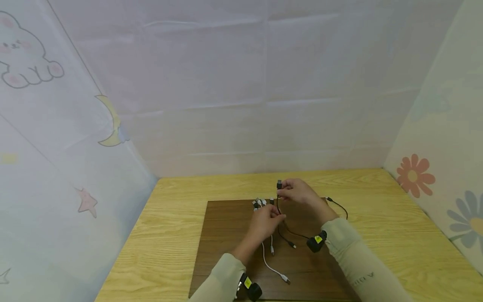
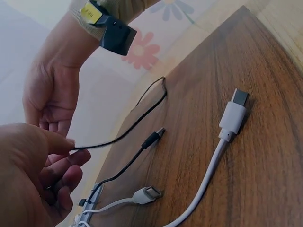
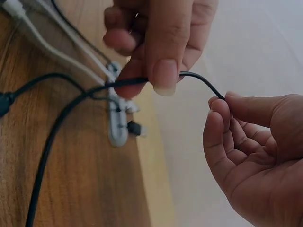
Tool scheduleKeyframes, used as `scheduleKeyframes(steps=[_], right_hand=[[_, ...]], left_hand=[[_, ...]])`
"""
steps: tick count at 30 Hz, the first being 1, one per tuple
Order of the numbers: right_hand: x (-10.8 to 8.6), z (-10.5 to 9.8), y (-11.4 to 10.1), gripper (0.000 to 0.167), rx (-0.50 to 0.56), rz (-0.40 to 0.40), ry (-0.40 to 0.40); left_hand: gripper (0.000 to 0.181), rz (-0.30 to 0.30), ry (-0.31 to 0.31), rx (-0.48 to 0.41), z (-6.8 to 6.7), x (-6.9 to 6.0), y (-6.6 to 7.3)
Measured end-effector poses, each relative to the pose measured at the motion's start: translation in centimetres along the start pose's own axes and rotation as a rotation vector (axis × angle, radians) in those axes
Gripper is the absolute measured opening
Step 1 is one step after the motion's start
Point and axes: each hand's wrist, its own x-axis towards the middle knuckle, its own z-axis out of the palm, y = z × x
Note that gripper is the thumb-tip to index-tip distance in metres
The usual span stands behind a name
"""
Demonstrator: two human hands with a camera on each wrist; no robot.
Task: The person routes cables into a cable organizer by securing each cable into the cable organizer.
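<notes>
Between finger and thumb, my left hand (image 1: 264, 220) pinches a thin black USB cable (image 3: 59, 116) partway along. My right hand (image 1: 299, 193) holds the same cable higher up, close to its black USB plug (image 1: 279, 183), which points upward. The left wrist view has the left hand (image 2: 42, 165) in front, with the cable running away from it across the board. In the right wrist view, the right hand (image 3: 265, 146) grips the cable's far end and hides the plug. Below the hands, a grey cable clip holder (image 3: 117, 135) sits at the board's edge with several cables in it.
A dark brown board (image 1: 222, 251) lies on the yellow wooden table (image 1: 162, 235). White cables with a larger plug (image 2: 233, 116) and a smaller plug (image 2: 147, 195) trail over it, along with another black cable's plug (image 2: 153, 138). A black cable end (image 1: 329, 199) lies at the right.
</notes>
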Motion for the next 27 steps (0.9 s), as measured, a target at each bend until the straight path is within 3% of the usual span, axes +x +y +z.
scheduleKeyframes(steps=[4,13,19,27], right_hand=[[0.8,0.4,1.1,0.014,-0.010,0.017,-0.007],[2.3,1.5,2.7,0.014,-0.028,0.034,-0.008],[3.2,2.0,3.5,0.013,-0.064,0.082,-0.016],[3.7,2.0,4.0,0.011,-0.104,0.104,-0.053]], left_hand=[[0.017,-0.017,0.006,0.072,0.2,0.1,0.1],[0.019,0.005,0.021,0.242,0.4,0.2,0.0],[0.025,-0.041,0.029,0.394,0.6,0.4,0.4],[0.036,-0.110,-0.008,0.539,1.2,0.6,1.0]])
